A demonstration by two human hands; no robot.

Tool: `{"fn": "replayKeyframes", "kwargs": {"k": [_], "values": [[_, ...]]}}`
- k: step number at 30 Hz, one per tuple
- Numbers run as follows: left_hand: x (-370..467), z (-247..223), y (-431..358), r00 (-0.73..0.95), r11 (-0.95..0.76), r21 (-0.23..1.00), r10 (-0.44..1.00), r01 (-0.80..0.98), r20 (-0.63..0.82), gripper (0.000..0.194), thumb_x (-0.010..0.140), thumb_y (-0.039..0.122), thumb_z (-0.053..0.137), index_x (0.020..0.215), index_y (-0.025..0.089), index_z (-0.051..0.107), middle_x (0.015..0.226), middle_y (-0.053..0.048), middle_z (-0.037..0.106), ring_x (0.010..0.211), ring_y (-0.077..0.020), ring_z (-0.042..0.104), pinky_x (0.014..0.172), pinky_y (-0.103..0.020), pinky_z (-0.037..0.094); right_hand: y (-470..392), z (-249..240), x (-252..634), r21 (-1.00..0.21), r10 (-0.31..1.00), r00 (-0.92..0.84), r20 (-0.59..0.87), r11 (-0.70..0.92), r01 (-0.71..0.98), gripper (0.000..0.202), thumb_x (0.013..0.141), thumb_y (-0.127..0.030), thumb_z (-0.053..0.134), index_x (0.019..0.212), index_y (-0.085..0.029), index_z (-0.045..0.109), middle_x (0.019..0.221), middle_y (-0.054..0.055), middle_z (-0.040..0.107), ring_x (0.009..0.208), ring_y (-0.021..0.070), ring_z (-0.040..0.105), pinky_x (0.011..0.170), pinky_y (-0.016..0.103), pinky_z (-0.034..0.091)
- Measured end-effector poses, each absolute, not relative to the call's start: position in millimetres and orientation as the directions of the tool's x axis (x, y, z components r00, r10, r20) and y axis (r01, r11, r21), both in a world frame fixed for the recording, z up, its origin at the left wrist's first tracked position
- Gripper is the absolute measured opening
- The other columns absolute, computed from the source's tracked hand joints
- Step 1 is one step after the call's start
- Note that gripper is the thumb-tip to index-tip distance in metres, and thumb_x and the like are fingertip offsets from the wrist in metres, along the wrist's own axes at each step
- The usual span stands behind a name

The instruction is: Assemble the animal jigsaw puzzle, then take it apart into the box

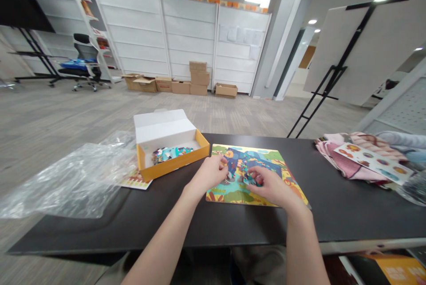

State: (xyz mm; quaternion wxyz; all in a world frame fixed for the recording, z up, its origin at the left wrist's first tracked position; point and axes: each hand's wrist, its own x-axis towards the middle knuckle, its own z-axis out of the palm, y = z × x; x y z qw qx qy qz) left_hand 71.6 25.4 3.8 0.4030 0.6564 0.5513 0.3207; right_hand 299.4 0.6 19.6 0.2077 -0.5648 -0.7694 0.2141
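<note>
A colourful puzzle board (266, 201) with a yellow and green border lies on the black table, its blue middle partly covered with picture pieces. My left hand (211, 173) is over the board's left side, fingers curled together; whatever is between the fingertips is too small to make out. Over the board's middle, my right hand (273, 186) is closed around several teal puzzle pieces (253, 179). Left of the board stands an open yellow box (176, 166), its white lid tipped back, with a pile of loose teal puzzle pieces (173, 154) inside.
Crumpled clear plastic wrap (80, 178) spreads over the table's left end, beside a printed sheet (138, 183) partly under the box. Pink cloth (336, 161) and a sticker sheet (374, 162) lie at the right. Cardboard boxes (199, 79) line the far shelves.
</note>
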Motion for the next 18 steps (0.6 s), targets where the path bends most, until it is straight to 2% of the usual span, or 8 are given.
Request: {"fn": "replayKeyframes", "kwargs": {"k": [3,7,10,13,16,18], "values": [[69.4,4.1,25.5,0.224,-0.022,0.902,0.971,0.431,-0.084,0.023,0.081,0.015,0.061,0.104,0.015,0.064,0.072,-0.005,0.076,0.067,-0.0216,0.076,0.061,-0.028,0.059,3.1,21.5,299.1,-0.622,0.966,-0.229,0.118,0.252,0.741,0.015,0.083,-0.035,0.061,0.085,-0.021,0.065,0.073,0.002,0.067,0.064,0.0167,0.06,0.063,0.03,0.048],[75.7,9.9,22.7,0.268,0.068,0.934,0.948,0.35,-0.17,0.032,0.079,0.013,0.065,0.112,0.01,0.064,0.072,-0.006,0.076,0.068,-0.0203,0.076,0.065,-0.028,0.06,9.2,20.9,291.3,-0.607,0.95,-0.172,0.262,0.301,0.736,0.016,0.085,-0.031,0.057,0.072,-0.022,0.056,0.07,0.001,0.064,0.063,0.0167,0.059,0.062,0.03,0.047],[80.6,15.0,20.7,0.302,0.133,0.949,0.927,0.286,-0.221,0.029,0.08,0.012,0.065,0.109,0.009,0.065,0.072,-0.006,0.076,0.072,-0.0193,0.076,0.069,-0.028,0.06,11.5,17.7,277.2,-0.585,0.919,-0.196,0.343,0.372,0.721,0.01,0.085,-0.026,0.058,0.076,-0.022,0.058,0.074,0.002,0.066,0.068,0.0175,0.061,0.065,0.03,0.048],[80.9,16.7,20.5,0.329,0.126,0.97,0.925,0.21,-0.191,0.014,0.085,0.016,0.058,0.094,0.012,0.068,0.074,-0.006,0.075,0.076,-0.0194,0.076,0.071,-0.029,0.06,10.7,15.3,261.9,-0.571,0.887,-0.277,0.369,0.452,0.686,0.002,0.082,-0.02,0.06,0.081,-0.021,0.061,0.082,0.003,0.067,0.074,0.0181,0.063,0.068,0.03,0.05],[77.3,14.9,21.5,0.318,0.077,0.986,0.94,0.148,-0.122,0.018,0.09,0.023,0.054,0.081,0.014,0.066,0.073,-0.005,0.073,0.072,-0.019,0.074,0.068,-0.029,0.06,9.1,14.7,253.1,-0.586,0.865,-0.35,0.359,0.501,0.637,0.007,0.081,-0.017,0.062,0.086,-0.021,0.064,0.087,0.004,0.069,0.08,0.0187,0.064,0.073,0.031,0.051],[74.9,13.0,22.5,0.3,0.041,0.988,0.95,0.151,-0.085,0.018,0.089,0.026,0.056,0.081,0.014,0.066,0.073,-0.005,0.073,0.069,-0.0185,0.073,0.066,-0.028,0.059,8.1,15.3,250.9,-0.602,0.851,-0.389,0.353,0.525,0.602,0.009,0.082,-0.017,0.062,0.089,-0.021,0.066,0.092,0.004,0.071,0.085,0.0195,0.066,0.077,0.033,0.052]]}}
